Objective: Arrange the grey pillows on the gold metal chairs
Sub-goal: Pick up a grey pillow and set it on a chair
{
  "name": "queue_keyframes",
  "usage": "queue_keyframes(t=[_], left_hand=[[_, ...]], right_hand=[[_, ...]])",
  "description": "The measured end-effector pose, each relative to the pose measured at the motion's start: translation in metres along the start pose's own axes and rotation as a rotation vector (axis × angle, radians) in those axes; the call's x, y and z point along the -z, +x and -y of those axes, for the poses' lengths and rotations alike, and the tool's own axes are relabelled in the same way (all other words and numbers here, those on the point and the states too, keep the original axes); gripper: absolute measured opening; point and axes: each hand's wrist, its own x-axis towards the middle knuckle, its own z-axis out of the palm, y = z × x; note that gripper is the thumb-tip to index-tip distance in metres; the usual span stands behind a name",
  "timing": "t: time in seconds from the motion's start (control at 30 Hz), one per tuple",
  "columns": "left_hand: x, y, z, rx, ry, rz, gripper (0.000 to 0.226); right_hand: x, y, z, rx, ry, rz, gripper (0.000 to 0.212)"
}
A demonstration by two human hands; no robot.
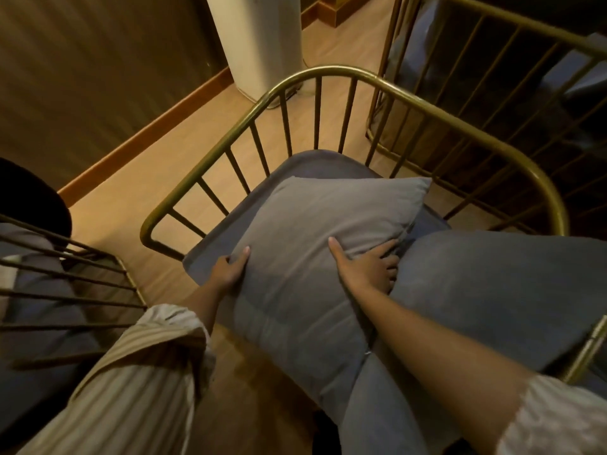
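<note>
Three gold chairs show: the middle chair [345,73], one at left [65,284], one behind [492,44]; all thin metal bars under a rounded rail, on a pale wood floor [124,205] beside a ribbed wall [82,77]. Two soft grey pillows: one pillow [305,257] over the middle chair's seat cushion [315,162], a second pillow [492,297] at right; the left hand [230,267] grips the first's edge; the right hand [364,264] presses flat on it, fingers spread.

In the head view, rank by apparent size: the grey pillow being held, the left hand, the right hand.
1. Grey pillow, by far the largest.
2. Right hand and left hand look alike; the pillow partly hides the left one, so no ranking.
</note>
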Motion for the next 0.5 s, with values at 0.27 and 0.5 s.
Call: queue_keyframes(t=[0.27,0.5], left_hand=[[-0.014,0.046,-0.014,0.019,-0.225,-0.002,0.124],[0.002,0.011,-0.047,0.007,-0.132,0.064,0.095]], right_hand=[[-0.018,0.02,-0.004,0.055,0.05,-0.128,0.133],[0.013,0.008,-0.008,0.132,0.272,-0.132,0.125]])
